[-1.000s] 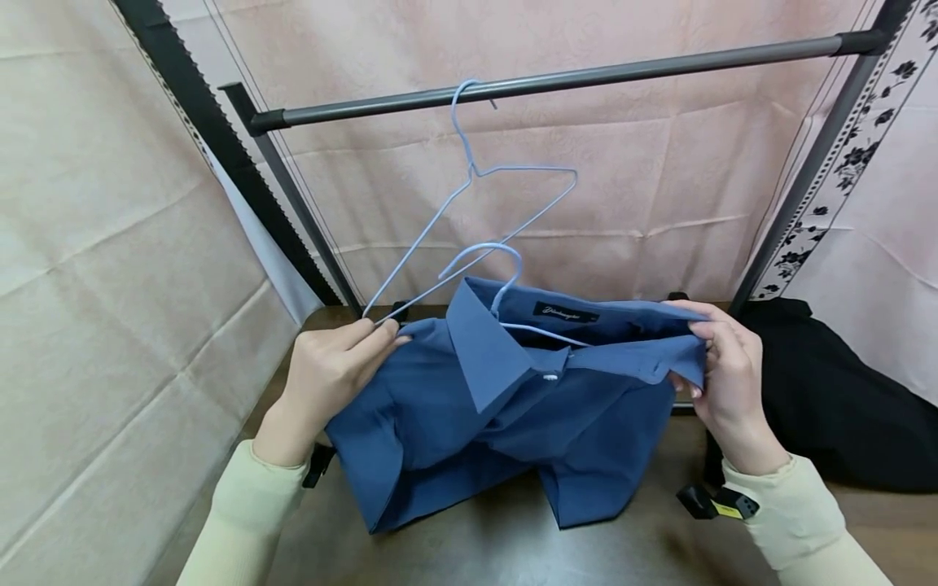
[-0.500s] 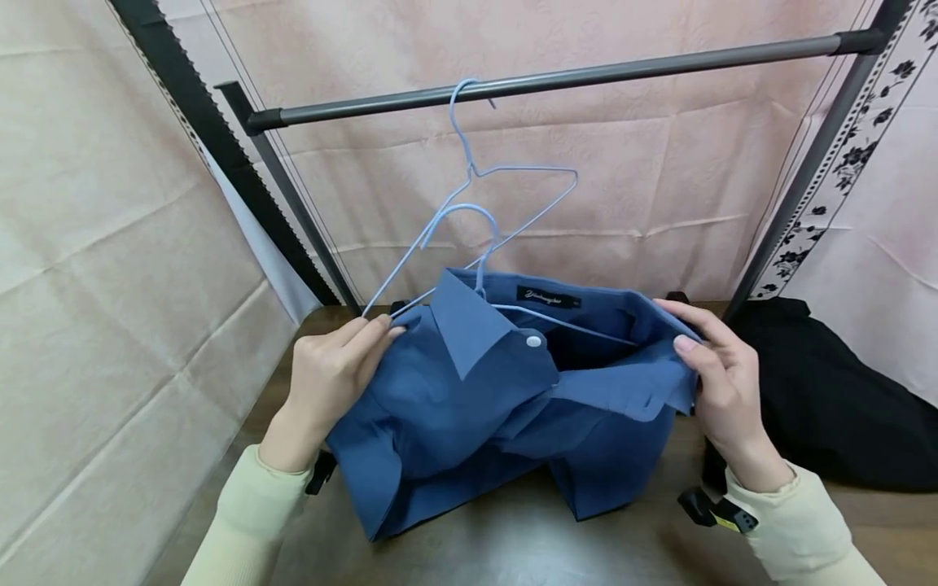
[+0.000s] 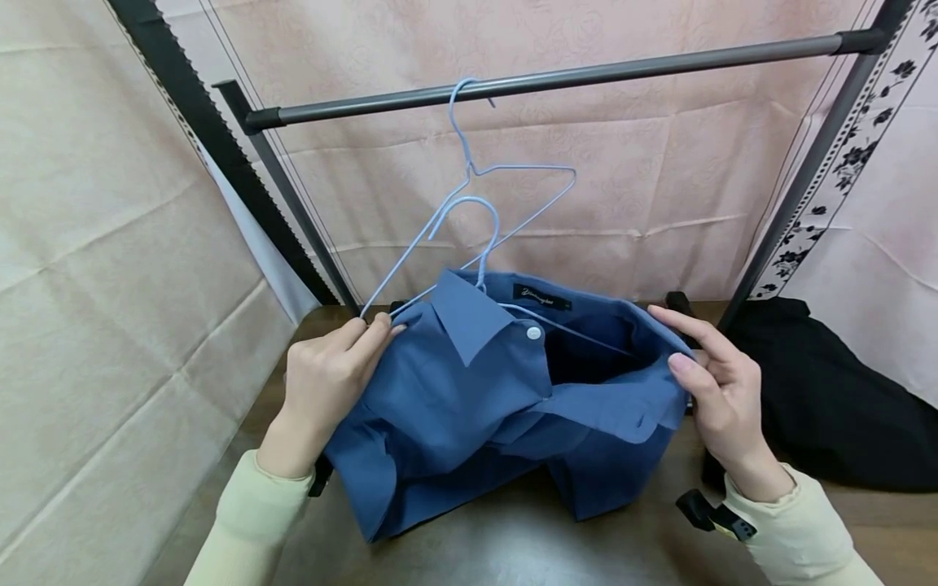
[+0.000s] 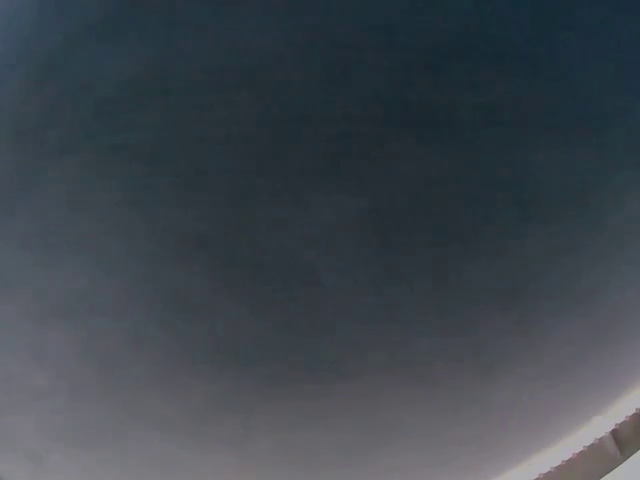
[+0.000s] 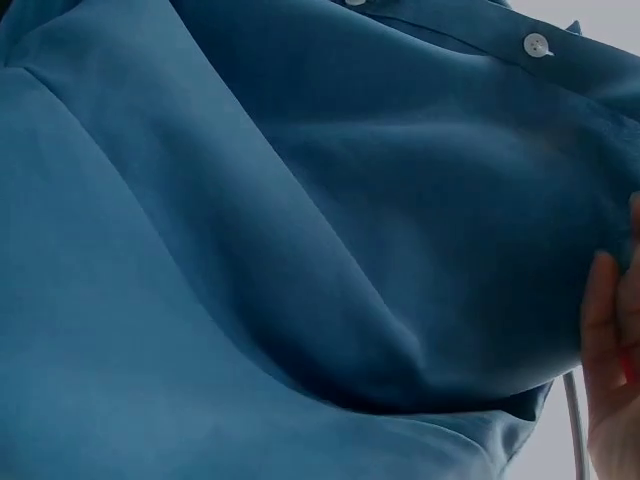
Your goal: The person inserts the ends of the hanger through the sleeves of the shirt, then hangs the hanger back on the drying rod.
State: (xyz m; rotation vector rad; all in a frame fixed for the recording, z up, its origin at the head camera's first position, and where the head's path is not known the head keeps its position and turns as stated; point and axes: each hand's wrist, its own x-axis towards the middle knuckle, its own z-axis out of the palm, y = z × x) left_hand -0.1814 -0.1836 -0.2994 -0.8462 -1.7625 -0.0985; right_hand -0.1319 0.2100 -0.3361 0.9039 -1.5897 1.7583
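A blue collared shirt point(image 3: 447, 399) hangs between both hands above the table, its collar unbuttoned and gaping on the right. A light blue wire hanger point(image 3: 489, 236) sits inside it, with the hook rising out of the neck and one arm running toward the right shoulder. My left hand point(image 3: 326, 378) pinches the shirt's shoulder at the left. At the other shoulder my right hand point(image 3: 721, 399) holds the cloth edge, thumb in front and index finger behind. The right wrist view shows blue cloth, a white button point(image 5: 536, 45) and fingers point(image 5: 600, 320). Dark blurred cloth point(image 4: 320, 220) fills the left wrist view.
A grey rail point(image 3: 586, 77) spans the back. From it hangs a second blue wire hanger point(image 3: 528, 168), its lower left corner right by my left hand. Black cloth point(image 3: 828, 407) lies at the right on the brown table point(image 3: 506, 545). Pale curtains surround the rack.
The inner hanger's hook has risen and shifted left. The collar has opened wider at the right, and its front edge has dropped. My right thumb and index finger have spread farther apart.
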